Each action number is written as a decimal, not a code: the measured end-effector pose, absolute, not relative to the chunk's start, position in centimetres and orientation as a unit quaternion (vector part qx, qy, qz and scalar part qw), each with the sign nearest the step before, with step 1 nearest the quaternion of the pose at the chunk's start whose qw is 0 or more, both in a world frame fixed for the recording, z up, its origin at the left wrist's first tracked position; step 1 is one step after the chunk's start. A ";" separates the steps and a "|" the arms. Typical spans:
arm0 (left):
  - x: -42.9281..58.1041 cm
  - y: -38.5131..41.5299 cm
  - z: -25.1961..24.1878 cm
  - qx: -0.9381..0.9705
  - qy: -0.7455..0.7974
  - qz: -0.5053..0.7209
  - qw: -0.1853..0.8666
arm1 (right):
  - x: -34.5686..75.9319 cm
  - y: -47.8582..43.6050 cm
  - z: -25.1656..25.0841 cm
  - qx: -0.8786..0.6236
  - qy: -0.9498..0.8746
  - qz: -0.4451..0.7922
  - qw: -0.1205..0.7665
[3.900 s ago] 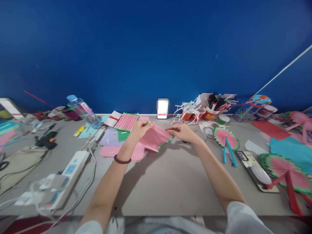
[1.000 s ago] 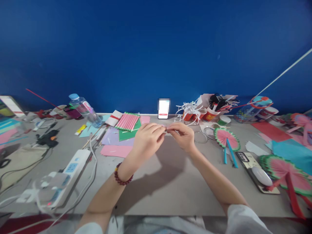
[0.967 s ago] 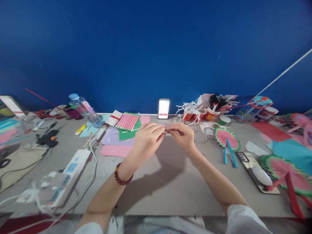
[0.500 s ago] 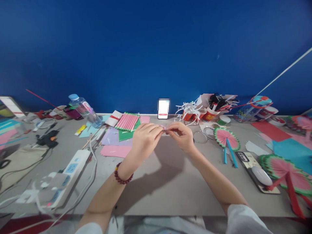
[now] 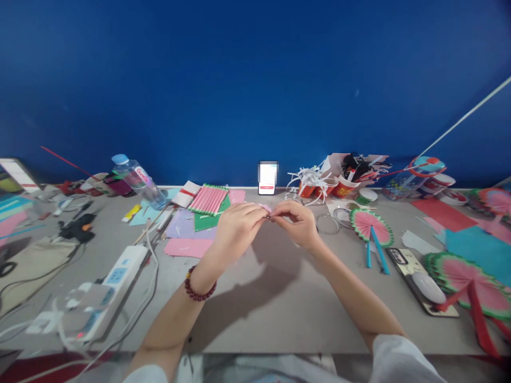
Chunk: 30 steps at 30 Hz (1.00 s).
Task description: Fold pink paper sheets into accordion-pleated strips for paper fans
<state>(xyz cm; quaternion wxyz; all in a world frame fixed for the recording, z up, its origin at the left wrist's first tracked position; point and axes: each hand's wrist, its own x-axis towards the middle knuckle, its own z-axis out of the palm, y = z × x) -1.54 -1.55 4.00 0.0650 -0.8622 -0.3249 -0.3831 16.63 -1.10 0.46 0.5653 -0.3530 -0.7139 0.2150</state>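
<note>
My left hand (image 5: 238,227), with a dark red bead bracelet (image 5: 199,287) on its wrist, is closed in a pinch above the middle of the table. My right hand (image 5: 296,222) meets it there, thumb and forefinger pressed together. Between the fingertips of both hands is a small piece of pink paper (image 5: 265,207), mostly hidden behind the fingers. Left of my hands, a pleated pink paper with green edges (image 5: 210,199) lies on green paper (image 5: 199,222). Pink paper (image 5: 187,247) and lilac paper (image 5: 179,227) lie in front of it.
A lit phone (image 5: 267,178) leans on the blue wall. Left are a bottle (image 5: 139,178), a glue gun (image 5: 82,226) and a power strip (image 5: 120,276). Right are cups of paper strips (image 5: 313,183), watermelon paper fans (image 5: 371,226), a mouse (image 5: 428,287) on a phone (image 5: 403,271), and blue paper (image 5: 475,247).
Both hands stay almost in place. Slightly more of the pink paper shows above the fingertips, and the left wrist has shifted a little left.
</note>
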 end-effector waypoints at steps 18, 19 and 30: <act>-1.6 -1.3 4.3 -0.859 -0.317 -0.393 0.086 | 16.6 -1.2 1.0 -0.335 -0.724 0.171 0.577; -1.6 -1.3 4.2 -0.859 -0.318 -0.393 0.089 | 16.6 -1.3 1.0 -0.333 -0.726 0.168 0.578; -1.4 -1.3 3.9 -0.856 -0.326 -0.387 0.105 | 16.2 -1.5 1.1 -0.336 -0.740 0.143 0.564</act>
